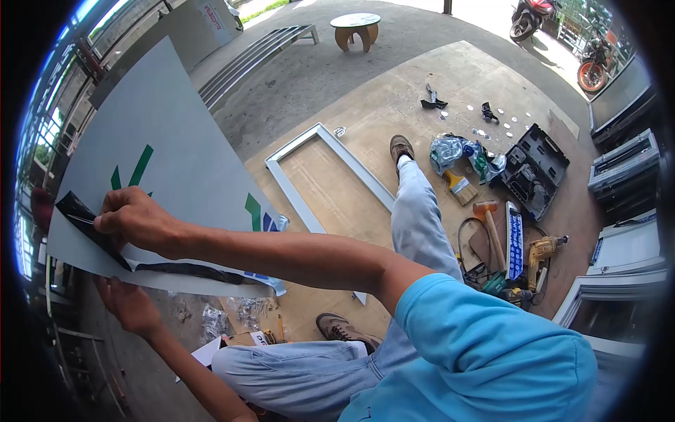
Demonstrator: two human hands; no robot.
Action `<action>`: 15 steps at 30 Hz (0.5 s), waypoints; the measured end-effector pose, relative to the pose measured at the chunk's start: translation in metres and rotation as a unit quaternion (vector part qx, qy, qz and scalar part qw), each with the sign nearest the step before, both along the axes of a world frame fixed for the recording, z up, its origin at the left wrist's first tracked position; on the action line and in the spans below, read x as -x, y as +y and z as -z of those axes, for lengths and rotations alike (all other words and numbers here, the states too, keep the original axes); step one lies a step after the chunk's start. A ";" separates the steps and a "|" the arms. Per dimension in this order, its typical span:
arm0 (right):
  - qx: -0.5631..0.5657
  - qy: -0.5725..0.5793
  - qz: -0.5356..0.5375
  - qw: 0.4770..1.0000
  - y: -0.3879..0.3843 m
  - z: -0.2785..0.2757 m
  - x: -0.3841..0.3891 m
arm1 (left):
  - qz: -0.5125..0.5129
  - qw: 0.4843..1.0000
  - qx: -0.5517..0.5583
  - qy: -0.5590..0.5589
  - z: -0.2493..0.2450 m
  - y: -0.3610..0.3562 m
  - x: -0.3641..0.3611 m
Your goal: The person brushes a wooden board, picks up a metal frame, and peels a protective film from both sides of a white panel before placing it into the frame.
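A large white panel with green and blue print on its covering film stands tilted at the left. My right hand is closed, pinching a lifted corner of that protective film, whose underside is black. More film is folded back as a black strip along the lower edge. Just below, my left hand holds the panel at its bottom edge, its fingertips partly hidden there.
A light metal frame lies on the plywood sheet. To the right are a paintbrush, a mallet, a yellow power drill and an opened black tool case. A bench and round stool stand behind.
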State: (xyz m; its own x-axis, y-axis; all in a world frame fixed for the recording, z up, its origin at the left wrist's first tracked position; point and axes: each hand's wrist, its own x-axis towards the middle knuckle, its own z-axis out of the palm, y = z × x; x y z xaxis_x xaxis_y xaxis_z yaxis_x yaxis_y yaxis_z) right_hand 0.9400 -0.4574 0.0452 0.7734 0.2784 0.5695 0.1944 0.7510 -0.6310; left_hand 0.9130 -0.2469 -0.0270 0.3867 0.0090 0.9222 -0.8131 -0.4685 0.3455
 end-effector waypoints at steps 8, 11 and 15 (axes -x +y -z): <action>0.041 -0.155 0.220 0.962 0.034 0.007 -0.009 | -0.320 0.946 -0.055 0.026 -0.099 -0.084 0.011; 0.059 -0.164 0.254 0.951 0.018 -0.001 -0.024 | -0.325 0.941 0.074 -0.061 -0.094 -0.091 -0.011; 0.206 -0.103 0.294 0.928 -0.025 -0.043 -0.021 | -0.424 0.886 -0.054 -0.179 -0.089 -0.064 -0.029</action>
